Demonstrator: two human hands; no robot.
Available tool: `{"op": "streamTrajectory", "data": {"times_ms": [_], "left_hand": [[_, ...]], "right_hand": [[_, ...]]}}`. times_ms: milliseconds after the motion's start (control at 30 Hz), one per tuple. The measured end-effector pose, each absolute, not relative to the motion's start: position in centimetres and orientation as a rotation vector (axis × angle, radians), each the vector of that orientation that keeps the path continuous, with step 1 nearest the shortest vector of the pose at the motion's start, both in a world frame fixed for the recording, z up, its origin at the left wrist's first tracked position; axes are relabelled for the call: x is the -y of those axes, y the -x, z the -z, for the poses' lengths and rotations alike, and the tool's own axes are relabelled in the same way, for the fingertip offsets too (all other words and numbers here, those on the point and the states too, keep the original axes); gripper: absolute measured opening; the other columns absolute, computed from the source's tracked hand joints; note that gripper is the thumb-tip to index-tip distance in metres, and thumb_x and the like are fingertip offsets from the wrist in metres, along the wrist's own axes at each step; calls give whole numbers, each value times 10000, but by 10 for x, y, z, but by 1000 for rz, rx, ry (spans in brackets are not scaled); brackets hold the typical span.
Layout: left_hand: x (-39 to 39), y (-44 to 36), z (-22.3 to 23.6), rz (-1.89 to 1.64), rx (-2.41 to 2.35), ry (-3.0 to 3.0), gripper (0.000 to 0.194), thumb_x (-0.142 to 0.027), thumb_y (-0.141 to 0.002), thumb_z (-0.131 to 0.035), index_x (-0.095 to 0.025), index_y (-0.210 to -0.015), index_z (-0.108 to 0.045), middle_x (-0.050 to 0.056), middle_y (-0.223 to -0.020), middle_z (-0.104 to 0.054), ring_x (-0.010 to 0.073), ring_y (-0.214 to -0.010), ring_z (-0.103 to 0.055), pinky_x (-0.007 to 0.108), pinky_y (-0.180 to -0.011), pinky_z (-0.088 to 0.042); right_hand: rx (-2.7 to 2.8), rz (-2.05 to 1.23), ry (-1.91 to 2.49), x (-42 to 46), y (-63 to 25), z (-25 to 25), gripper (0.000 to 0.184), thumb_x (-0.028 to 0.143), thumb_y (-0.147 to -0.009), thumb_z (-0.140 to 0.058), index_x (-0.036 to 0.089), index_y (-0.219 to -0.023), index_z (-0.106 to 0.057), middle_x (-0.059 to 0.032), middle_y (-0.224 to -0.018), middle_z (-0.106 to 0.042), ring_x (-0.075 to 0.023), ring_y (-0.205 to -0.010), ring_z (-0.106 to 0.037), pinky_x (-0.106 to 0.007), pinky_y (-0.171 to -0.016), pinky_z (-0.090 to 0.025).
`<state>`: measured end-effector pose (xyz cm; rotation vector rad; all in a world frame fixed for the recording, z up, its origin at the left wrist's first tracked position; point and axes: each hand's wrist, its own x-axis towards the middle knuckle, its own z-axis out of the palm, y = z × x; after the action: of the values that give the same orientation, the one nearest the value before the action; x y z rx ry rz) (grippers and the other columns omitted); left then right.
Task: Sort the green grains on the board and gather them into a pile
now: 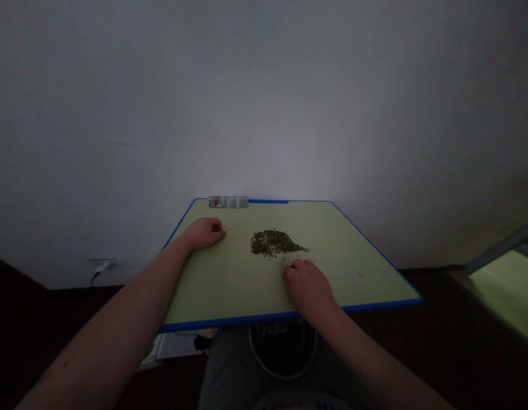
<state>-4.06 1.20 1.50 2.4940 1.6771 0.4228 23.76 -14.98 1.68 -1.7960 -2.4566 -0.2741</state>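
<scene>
A loose heap of small green-brown seeds or beans (274, 243) lies near the middle of a pale green tabletop with a blue edge (289, 314). My left hand (204, 233) rests on the tabletop to the left of the heap, loosely curled and holding nothing. My right hand (308, 287) lies just below the heap, its fingertips on a small pale object (286, 262). A few stray grains sit close to that object.
A blurred, pixelated item (228, 201) lies at the far table edge. Behind the table rises a white wall (264, 102), with a wall fitting and cable (101, 267) low at the left. A pale cable loop (283, 364) hangs below the table, above my grey-clad legs (229, 370).
</scene>
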Motion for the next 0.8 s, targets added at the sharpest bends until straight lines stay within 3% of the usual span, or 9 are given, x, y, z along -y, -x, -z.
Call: {"op": "streamTrajectory", "data": {"times_ms": [300, 800], "left_hand": [[-11, 42, -14, -441, -1657, -2498, 293, -439, -700, -473, -171, -700, -592, 31, -677, -597, 130, -605, -500, 247, -554, -330], [-10, 41, -15, -447, -1663, -2488, 269, -419, -695, -478, -173, -687, -585, 29, -664, -590, 127, -594, -489, 251, -552, -317]], "right_hand": [[2419, 298, 1865, 148, -256, -19, 278, 234, -870, -404, 152, -800, -661, -101, -830, -635, -201, -802, -536, -316, -758, -362], [2385, 44, 1655, 148, -254, -29, 244, 239, -841, -432, 187, -816, -669, -59, -799, -629, -162, -785, -545, -261, -724, -377]]}}
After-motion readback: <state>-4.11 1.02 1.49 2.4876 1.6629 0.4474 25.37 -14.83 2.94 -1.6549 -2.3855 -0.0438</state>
